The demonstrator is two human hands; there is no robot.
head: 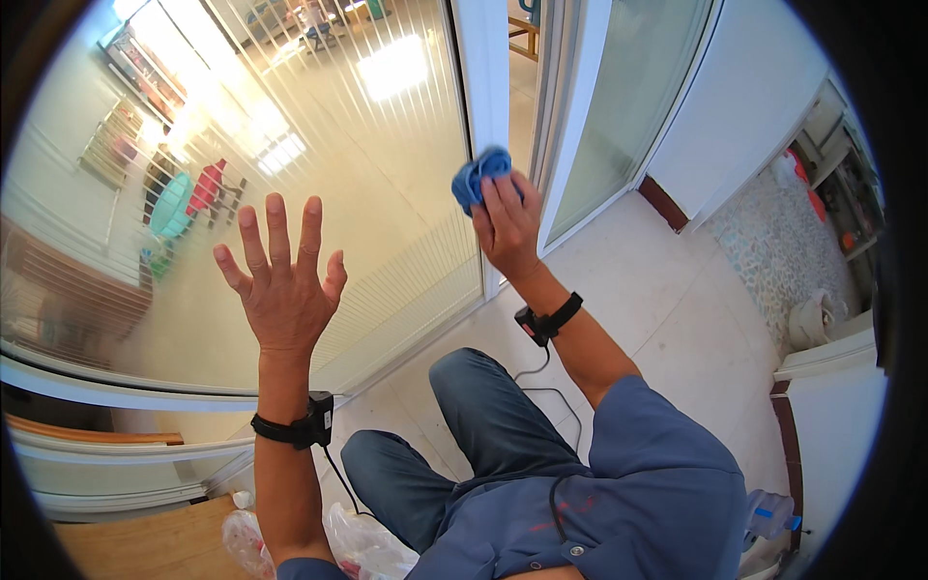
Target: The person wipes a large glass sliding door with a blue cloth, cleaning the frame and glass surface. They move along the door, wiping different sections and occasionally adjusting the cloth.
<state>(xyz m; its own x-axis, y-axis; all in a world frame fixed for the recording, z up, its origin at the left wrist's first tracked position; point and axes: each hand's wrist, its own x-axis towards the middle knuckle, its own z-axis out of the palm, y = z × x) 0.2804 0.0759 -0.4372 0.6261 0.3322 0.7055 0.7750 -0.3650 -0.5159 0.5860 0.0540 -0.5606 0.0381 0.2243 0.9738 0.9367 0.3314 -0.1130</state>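
A bunched blue cloth (475,177) is gripped in the fingers of my right hand (511,217). It lies against the white frame (487,87) at the edge of a glass door panel, where the glass meets the upright. My left hand (286,290) is spread wide over the striped glass pane (384,217), fingers apart and holding nothing. Whether its palm touches the glass I cannot tell. Each wrist wears a black strap with a small box and a cable.
A second sliding glass panel (616,116) stands at the right, past a narrow gap. Clear plastic bags (362,540) lie on the floor by a wooden board (156,540). A plastic water bottle (768,511) is at lower right. Through the glass appear a turquoise basin (172,204) and a red stool (208,185).
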